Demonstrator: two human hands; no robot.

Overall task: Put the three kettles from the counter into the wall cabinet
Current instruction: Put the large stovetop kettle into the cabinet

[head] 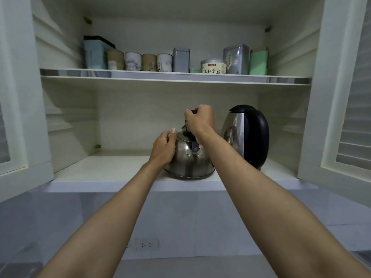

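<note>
white cabinet shelf point(112, 173), two kettles point(189, 163)

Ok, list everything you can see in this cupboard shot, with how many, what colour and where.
Stovetop kettle: one, steel with dark handle, lower shelf, near the front edge.
Electric kettle: one, steel and black, lower shelf, right of the stovetop kettle.
Round tea canisters: four, tan and white, upper shelf, left.
Flat round tin: one, silver and cream, upper shelf, right of centre.
Boxes and tall tins: about four, pale blue, grey, silver, green, upper shelf.
Wall cabinet: one, white, doors open.
Wall socket: one, white, below the cabinet.
Left hand: on the stovetop kettle's side.
Right hand: gripping its handle.
</note>
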